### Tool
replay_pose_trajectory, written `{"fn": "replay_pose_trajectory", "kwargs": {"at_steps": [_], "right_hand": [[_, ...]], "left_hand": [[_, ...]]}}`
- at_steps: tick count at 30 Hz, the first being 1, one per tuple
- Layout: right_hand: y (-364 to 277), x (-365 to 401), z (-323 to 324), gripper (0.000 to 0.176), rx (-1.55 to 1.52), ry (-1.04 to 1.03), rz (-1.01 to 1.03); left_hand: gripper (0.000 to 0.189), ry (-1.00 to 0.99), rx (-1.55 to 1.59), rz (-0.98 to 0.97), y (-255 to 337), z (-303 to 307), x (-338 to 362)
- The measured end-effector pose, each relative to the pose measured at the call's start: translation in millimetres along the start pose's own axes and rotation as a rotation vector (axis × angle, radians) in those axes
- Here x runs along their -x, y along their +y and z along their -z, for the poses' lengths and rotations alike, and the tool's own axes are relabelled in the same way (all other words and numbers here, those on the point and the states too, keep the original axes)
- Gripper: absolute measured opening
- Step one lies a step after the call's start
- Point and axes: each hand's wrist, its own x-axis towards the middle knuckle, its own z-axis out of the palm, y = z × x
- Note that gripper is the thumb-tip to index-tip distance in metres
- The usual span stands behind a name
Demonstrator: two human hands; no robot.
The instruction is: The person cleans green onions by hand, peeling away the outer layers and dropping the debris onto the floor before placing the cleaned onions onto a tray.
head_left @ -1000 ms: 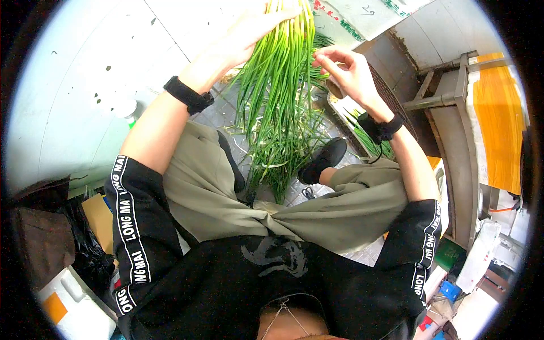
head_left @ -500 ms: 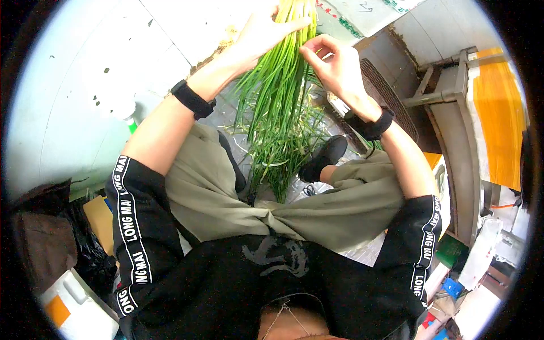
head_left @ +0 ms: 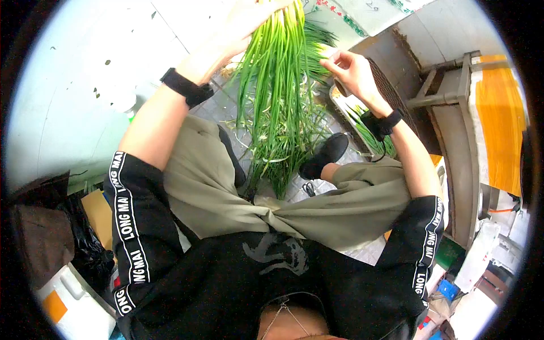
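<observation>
At the top edge, my left hand [head_left: 253, 20] is closed round a bunch of scallions [head_left: 276, 54], whose long green leaves hang down towards me. Part of that hand is cut off by the frame. My right hand [head_left: 355, 73] is apart from the bunch, on its right, with thumb and forefinger pinched together; whatever is between them is too small to make out. Behind the bunch lie more scallions [head_left: 320, 37]. Below it, a heap of loose green leaves and trimmings [head_left: 283, 136] covers the floor between my shoes.
On the right, a container holding scallions [head_left: 362, 127] stands beside a brown woven basket [head_left: 385, 79]. White boxes with printing [head_left: 362, 17] are at the top. A metal-framed stand [head_left: 467, 113] is further right. My black shoe [head_left: 324, 157] is close to the leaf heap.
My right hand has moved right and slightly down, away from the bunch. My left hand has shifted up and left with the scallions, uncovering others behind.
</observation>
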Motion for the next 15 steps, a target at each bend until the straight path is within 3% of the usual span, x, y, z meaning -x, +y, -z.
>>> {"fn": "replay_pose_trajectory", "kwargs": {"at_steps": [6,9,11,13,14,15], "right_hand": [[81,15,-22,0.028,0.402,-0.339,0.065],[110,18,-35,0.022,0.464,-0.349,0.138],[124,18,-53,0.020,0.443,-0.396,0.088],[130,23,-75,0.023,0.142,-0.486,-0.006],[154,26,-98,0.022,0.040,-0.570,-0.028],[162,30,-109,0.035,0.030,-0.766,-0.056]], "left_hand": [[0.021,0.018,-0.127,0.055,20,2,15],[0.024,0.009,-0.117,0.049,23,5,20],[0.027,0.125,-0.093,0.090,32,-7,31],[0.030,0.093,-0.140,0.130,27,7,25],[0.028,0.148,-0.178,0.122,27,4,28],[0.026,0.194,-0.212,0.110,28,7,30]]}}
